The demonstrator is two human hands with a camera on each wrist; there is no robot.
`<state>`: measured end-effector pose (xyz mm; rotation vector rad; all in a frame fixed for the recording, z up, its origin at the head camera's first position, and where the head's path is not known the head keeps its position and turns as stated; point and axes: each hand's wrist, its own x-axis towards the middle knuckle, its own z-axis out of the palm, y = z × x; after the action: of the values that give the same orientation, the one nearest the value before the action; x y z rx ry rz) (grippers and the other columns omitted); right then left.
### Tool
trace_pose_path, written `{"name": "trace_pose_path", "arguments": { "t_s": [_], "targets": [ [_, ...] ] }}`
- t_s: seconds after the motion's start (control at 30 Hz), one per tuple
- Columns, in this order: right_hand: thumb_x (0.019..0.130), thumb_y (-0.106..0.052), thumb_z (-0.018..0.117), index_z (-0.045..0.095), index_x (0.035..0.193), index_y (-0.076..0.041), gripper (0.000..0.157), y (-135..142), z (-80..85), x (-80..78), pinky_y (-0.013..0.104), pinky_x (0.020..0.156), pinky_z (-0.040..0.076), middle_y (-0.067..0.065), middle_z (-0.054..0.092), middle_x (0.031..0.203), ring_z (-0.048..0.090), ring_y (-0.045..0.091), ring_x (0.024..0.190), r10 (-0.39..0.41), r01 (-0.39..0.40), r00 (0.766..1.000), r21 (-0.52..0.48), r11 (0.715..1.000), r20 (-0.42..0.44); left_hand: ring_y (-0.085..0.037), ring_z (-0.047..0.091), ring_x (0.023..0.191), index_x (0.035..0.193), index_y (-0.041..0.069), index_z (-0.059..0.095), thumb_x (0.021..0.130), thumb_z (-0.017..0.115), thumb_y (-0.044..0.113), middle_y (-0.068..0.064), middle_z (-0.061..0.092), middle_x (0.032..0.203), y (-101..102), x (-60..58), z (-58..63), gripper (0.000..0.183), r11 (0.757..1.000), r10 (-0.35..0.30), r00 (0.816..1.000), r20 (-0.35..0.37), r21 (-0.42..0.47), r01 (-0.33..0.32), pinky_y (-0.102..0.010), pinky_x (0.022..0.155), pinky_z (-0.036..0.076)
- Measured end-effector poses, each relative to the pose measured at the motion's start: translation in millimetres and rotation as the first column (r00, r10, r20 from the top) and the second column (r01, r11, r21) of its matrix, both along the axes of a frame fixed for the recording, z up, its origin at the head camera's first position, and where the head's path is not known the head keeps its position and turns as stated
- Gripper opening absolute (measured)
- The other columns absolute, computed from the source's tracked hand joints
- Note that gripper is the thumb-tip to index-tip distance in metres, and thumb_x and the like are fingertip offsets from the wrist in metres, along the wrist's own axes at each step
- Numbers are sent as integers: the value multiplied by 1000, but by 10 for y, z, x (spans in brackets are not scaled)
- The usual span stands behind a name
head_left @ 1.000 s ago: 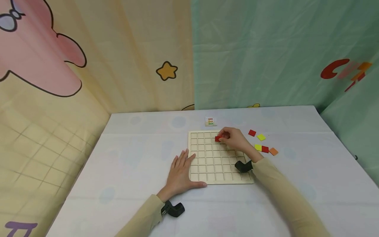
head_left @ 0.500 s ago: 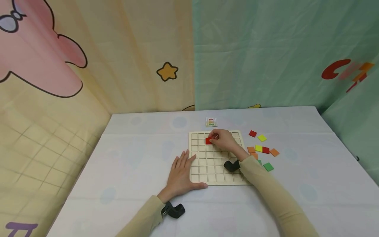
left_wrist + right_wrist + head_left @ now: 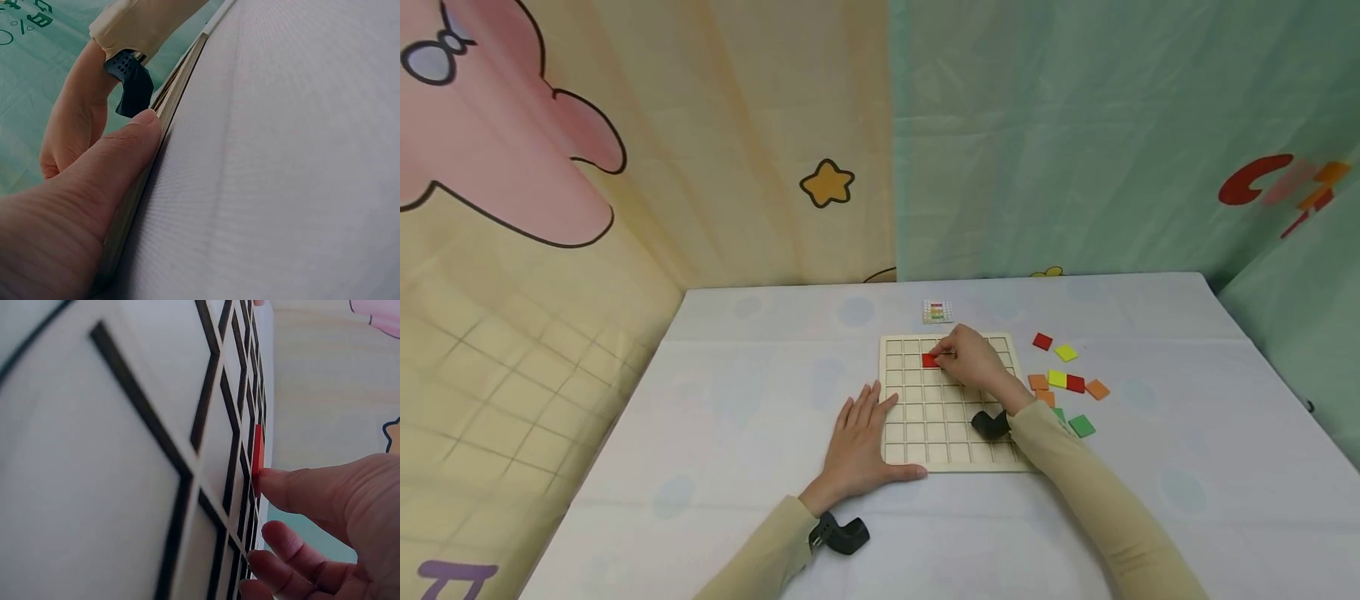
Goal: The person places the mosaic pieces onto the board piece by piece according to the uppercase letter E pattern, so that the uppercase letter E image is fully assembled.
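A pale wooden grid board [image 3: 916, 431] lies on the table. Over its far rows my right hand [image 3: 976, 364] pinches a red square tile [image 3: 929, 361] by its right edge. Seen from the right wrist, the thumb presses against the red tile [image 3: 257, 456], which sits at the grid's raised ribs, while the other fingers curl close to the board. My left hand [image 3: 853, 444] rests spread at the board's near left corner, fingers along its left side and thumb along the front edge. In the left wrist view the thumb [image 3: 128, 144] touches the board's side [image 3: 181, 78].
Right of the board lie loose tiles: red [image 3: 1042, 342], yellow [image 3: 1066, 353], orange [image 3: 1097, 389] and green [image 3: 1082, 426], several in all. Some are partly hidden by the right sleeve [image 3: 1090, 483]. A small card with a coloured grid pattern [image 3: 937, 312] lies behind the board. Curtains enclose the table's back.
My right hand has carried the red tile left across the far rows, then stayed nearly still over the last half second. Orange and green tiles have come into view. My left hand has stayed put.
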<state>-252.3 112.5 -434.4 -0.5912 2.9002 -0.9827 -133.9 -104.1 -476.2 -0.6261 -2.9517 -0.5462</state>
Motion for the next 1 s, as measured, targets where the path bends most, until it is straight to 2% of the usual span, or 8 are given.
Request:
{"name": "trace_pose_path", "arguments": {
  "t_s": [0.13,0.27,0.4,0.53,0.63,0.8,1.0],
  "targets": [
    [88,-8,65,74,103,-5,17,40,-24,-6,33,64,40,7,56,90,47,20,74,34,-34,999,1,999,5,-27,8,143,147,8,31,65,63,78,-16,15,155,8,-3,-8,113,1000,-1,1000,3,-1,1,-45,113,8],
    [89,-12,66,68,117,-5,30,122,-42,-2,34,67,39,8,56,95,45,20,77,112,-112,994,36,993,8,-27,8,143,147,9,31,65,63,78,-16,15,155,3,1,2,112,1000,2,1000,10,5,-2,-45,113,7],
    [90,-14,65,60,126,-1,39,274,-7,54,40,78,45,13,57,105,52,25,89,164,-164,986,-5,986,-6,-27,9,142,147,8,31,65,63,77,-17,16,155,2,5,7,112,1000,0,1000,3,10,0,-45,112,8],
    [92,-14,63,63,119,2,31,495,42,85,45,81,48,16,61,112,57,30,97,86,-86,996,-102,991,-8,-28,9,142,147,8,31,65,64,77,-17,15,155,10,5,5,112,1000,-4,1000,5,17,4,-46,112,8],
    [94,-19,61,66,116,0,30,699,62,75,44,76,49,16,62,115,58,31,96,-32,34,999,-127,991,20,-28,9,142,147,8,31,65,64,77,-17,15,155,10,4,-1,112,1000,-7,1000,7,26,7,-46,112,8],
    [95,-25,59,62,121,1,37,1036,60,5,47,79,48,21,58,118,55,34,99,-173,176,984,-81,981,44,-30,10,142,147,7,32,65,64,77,-18,16,155,1,3,-15,112,999,-11,1000,-8,33,11,-46,112,8],
    [92,-21,64,56,124,9,45,1264,61,-67,52,84,45,28,55,110,52,40,98,-238,238,971,-13,971,26,-30,11,142,147,6,31,66,61,79,-18,17,154,-9,0,-30,112,999,-17,1000,-26,38,18,-47,112,8]
  ]
}}
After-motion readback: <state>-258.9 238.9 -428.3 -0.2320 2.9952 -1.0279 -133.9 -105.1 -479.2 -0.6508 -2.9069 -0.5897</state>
